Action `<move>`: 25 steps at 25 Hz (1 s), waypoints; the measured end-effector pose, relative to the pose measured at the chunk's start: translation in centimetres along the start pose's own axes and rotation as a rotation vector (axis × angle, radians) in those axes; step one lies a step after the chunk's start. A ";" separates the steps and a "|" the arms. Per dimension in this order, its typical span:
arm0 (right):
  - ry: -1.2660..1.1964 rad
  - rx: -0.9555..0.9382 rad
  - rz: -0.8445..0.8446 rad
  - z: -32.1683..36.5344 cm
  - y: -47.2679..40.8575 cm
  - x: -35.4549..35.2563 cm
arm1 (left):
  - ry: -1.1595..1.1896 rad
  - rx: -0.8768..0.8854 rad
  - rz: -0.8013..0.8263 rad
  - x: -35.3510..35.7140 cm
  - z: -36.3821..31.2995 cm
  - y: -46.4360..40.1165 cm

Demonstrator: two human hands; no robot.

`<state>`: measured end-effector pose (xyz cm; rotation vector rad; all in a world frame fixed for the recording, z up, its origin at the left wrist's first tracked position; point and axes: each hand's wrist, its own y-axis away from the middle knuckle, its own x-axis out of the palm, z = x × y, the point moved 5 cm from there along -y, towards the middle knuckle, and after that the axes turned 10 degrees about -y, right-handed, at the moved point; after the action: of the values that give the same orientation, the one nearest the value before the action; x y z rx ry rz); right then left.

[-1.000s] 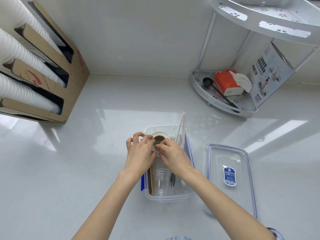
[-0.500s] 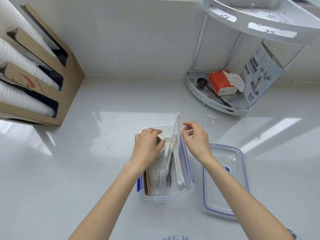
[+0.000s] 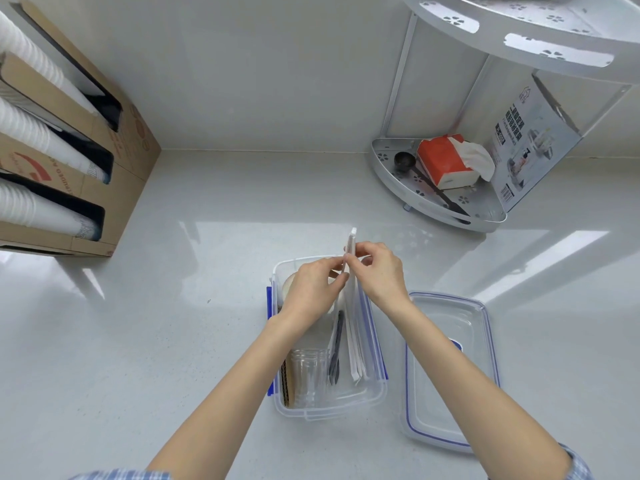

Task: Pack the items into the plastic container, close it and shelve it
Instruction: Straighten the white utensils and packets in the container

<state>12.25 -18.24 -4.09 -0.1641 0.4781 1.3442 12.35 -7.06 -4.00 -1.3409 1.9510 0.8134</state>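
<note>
A clear plastic container (image 3: 329,408) with blue clips sits on the white counter in front of me. Inside it are a stack of clear cups (image 3: 306,372), brown cardboard sleeves (image 3: 286,386), a black fork (image 3: 335,355), a paper cup (image 3: 288,286) and a bundle of white flat packets (image 3: 354,327) in a clear bag that stands upright and sticks out above the rim. My left hand (image 3: 311,292) and my right hand (image 3: 379,271) both pinch the top of that bundle. The clear lid (image 3: 450,368) with a blue seal lies flat to the right of the container.
A white corner shelf rack (image 3: 440,206) stands at the back right, holding an orange tissue pack (image 3: 445,161), a black scoop (image 3: 405,161) and a printed box (image 3: 533,140); its upper tier (image 3: 526,32) overhangs. Cardboard boxes (image 3: 114,174) of white cup stacks lie at the left.
My left hand has left the paper cup and moved right to the upright bundle. My right hand has closed on the bundle's top from the other side.
</note>
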 end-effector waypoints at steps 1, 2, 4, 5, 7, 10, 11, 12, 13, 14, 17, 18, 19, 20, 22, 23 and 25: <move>-0.021 -0.011 -0.012 0.2 0.1 0.0 | 0.009 0.006 -0.009 -0.1 -0.1 0.0; -0.047 -0.013 -0.017 0.3 0.2 0.0 | 0.020 0.012 -0.021 -0.2 -0.2 0.0; -0.109 -0.007 -0.014 0.6 0.4 -0.2 | 0.059 0.019 -0.051 -0.6 -0.3 0.1; -0.140 -0.008 -0.010 0.8 0.4 -0.4 | 0.090 0.017 -0.062 -0.8 -0.4 0.3; -0.200 -0.020 -0.007 1.4 0.6 -0.7 | 0.165 0.007 -0.084 -1.4 -0.6 0.6; -0.245 -0.072 -0.018 2.8 1.2 -1.3 | 0.253 0.008 -0.149 -2.4 -1.2 1.0; -0.249 -0.090 -0.017 3.2 1.3 -1.4 | 0.272 0.009 -0.169 -2.7 -1.4 1.2; -0.252 -0.107 -0.015 3.8 1.5 -1.6 | 0.286 0.014 -0.187 -3.1 -1.6 1.4; -0.253 -0.124 -0.015 4.2 1.7 -1.8 | 0.296 0.021 -0.203 -3.5 -1.9 1.6; -0.253 -0.136 -0.013 4.6 1.9 -2.0 | 0.305 0.026 -0.214 -3.9 -2.1 1.7; -0.248 -0.172 -0.005 5.6 2.4 -2.4 | 0.313 0.040 -0.236 -4.7 -2.5 2.2; -0.244 -0.182 -0.001 5.8 2.6 -2.5 | 0.313 0.037 -0.244 -4.8 -2.5 2.3; -0.239 -0.196 0.002 6.0 2.8 -2.6 | 0.317 0.033 -0.254 -4.9 -2.5 2.5; -0.233 -0.209 0.005 6.2 3.0 -2.6 | 0.326 0.028 -0.264 -5.0 -2.6 2.7; -0.223 -0.227 0.012 6.4 3.2 -2.6 | 0.372 0.015 -0.269 -5.0 -2.5 3.0; -0.219 -0.233 0.016 6.5 3.3 -2.7 | 0.407 0.007 -0.263 -5.0 -2.5 3.2; -0.217 -0.240 0.020 6.6 3.4 -2.7 | 0.469 -0.001 -0.247 -5.0 -2.5 3.4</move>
<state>10.13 -17.31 3.49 -0.2084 0.1358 1.4188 10.19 -5.27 1.87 -1.8569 2.0605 0.4037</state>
